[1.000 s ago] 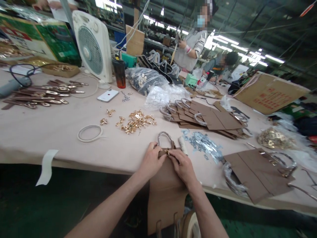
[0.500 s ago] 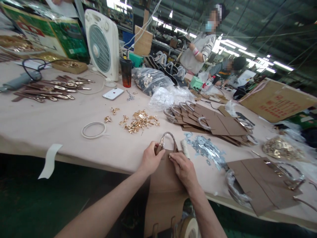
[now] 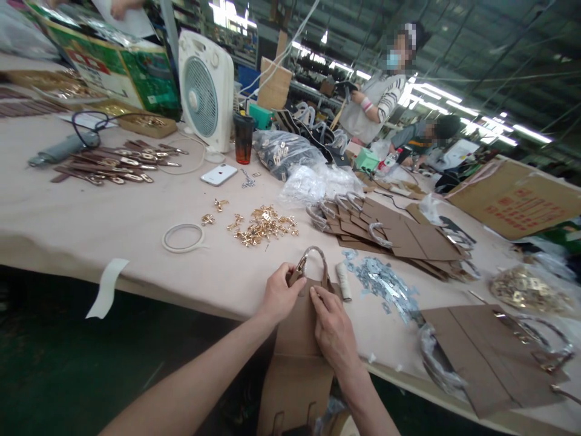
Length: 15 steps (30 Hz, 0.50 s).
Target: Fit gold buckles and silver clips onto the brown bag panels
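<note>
A brown bag panel (image 3: 296, 381) hangs over the front table edge, with a plastic-wrapped handle (image 3: 314, 251) arching up from its top. My left hand (image 3: 282, 293) is closed on the panel's top by the left foot of the handle, thumb on the face. Gold-coloured hardware shows just above those fingers. My right hand (image 3: 334, 324) grips the panel's right side below the handle's other foot, its index fingertip pressed on the surface. Whether a small part lies under that fingertip is hidden. Beside the handle lies a pale roll (image 3: 344, 282).
Gold fittings (image 3: 265, 225) lie in a heap ahead, silver plates (image 3: 384, 281) to the right. Stacked brown panels (image 3: 399, 227) and another handled panel (image 3: 490, 354) are at right. A tape roll (image 3: 183, 237), phone (image 3: 219, 175), tumbler (image 3: 244, 138) and fan (image 3: 206, 91) stand or lie left. Co-workers are behind.
The view has shifted slightly, so the table things sit farther right and lower. My right fingers have straightened somewhat on the panel, while my left hand keeps its hold.
</note>
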Tool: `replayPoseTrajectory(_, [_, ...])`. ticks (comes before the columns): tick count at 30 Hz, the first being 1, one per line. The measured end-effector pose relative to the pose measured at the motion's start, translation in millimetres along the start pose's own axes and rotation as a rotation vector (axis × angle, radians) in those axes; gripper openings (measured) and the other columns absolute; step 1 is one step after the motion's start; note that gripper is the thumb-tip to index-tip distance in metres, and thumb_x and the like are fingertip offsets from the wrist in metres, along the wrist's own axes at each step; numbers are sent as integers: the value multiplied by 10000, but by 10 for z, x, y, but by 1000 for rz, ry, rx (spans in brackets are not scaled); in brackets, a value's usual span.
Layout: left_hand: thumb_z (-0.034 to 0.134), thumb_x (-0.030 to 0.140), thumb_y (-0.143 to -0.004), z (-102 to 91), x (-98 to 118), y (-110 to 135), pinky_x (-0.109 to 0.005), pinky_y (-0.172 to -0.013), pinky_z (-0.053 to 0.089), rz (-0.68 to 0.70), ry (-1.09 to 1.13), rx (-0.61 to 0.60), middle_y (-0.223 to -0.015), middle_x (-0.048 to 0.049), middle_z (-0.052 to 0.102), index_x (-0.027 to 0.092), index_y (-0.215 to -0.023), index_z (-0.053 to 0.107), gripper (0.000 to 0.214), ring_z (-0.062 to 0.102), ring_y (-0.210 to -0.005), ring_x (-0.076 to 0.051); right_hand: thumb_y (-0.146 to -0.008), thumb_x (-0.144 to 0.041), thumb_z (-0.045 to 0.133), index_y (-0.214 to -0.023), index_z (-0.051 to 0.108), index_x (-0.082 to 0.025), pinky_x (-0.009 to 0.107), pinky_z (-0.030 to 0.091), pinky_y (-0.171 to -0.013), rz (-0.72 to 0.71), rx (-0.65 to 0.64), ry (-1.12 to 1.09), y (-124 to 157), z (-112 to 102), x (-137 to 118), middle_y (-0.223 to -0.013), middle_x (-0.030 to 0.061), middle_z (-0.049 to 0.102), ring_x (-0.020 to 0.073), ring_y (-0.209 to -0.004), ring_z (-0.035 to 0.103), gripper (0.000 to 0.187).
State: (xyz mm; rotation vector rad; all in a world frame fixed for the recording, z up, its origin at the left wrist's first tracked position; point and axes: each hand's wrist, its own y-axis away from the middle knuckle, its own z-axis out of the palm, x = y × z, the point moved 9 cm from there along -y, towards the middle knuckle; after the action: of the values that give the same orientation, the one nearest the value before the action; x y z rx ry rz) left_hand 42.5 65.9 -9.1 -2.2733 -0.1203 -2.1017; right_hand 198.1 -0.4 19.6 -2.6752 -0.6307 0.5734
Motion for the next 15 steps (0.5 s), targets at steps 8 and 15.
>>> replayPoseTrajectory(8, [669,238,-827,-27,96,38,-320,-847,514,-18,-62,-27,-945,-6,719,205,-1030,629,210,655,-879,-191,-1032,-242,440,-1382,637,-260,518,547,-1099,141,75,-213,-10,-56,132,-1384,120,656,273,-1286,629,402])
replayPoseTrajectory(15, [633,265,-881,20,366,240,-432,-1043,496,352,-462,-209,-1386,-148,589,210,-1259,596,384,578,-1211,-306,-877,-542,682,-1299,692,-304,435,667,-813,468,168,-448,165,-98,604,-1180,111,779,334,-955,774,484])
